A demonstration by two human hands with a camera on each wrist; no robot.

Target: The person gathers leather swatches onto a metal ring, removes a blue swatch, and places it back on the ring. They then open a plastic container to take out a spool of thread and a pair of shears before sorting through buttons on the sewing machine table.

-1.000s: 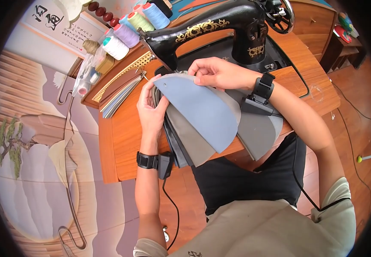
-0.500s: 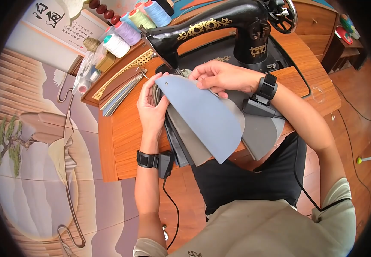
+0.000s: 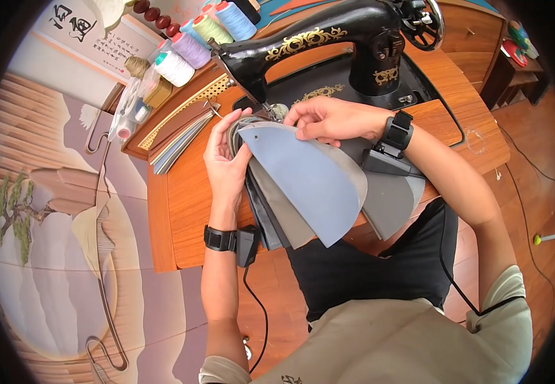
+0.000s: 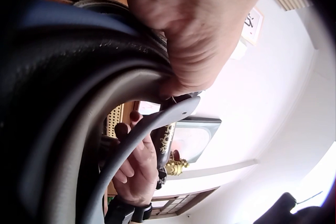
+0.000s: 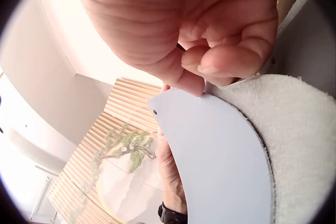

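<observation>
My left hand grips a fanned stack of leather swatches at its narrow end, with the thumb on the near side. On top lies a light blue leather swatch, rounded at its wide end and with a small hole near its tip. My right hand pinches its upper edge between thumb and fingers. In the left wrist view the blue swatch bends up apart from the others. Below it show a taupe swatch and dark ones. The right wrist view shows a fuzzy pale backing behind the blue swatch.
A black sewing machine stands just beyond my hands on the wooden table. More grey swatches lie at the front edge by my right forearm. Another swatch bundle lies at left. Thread spools line the back.
The blue swatch's holed tip has shifted right and toward me, uncovering the curled ends of the stack. My right hand keeps its pinch and has moved slightly right.
</observation>
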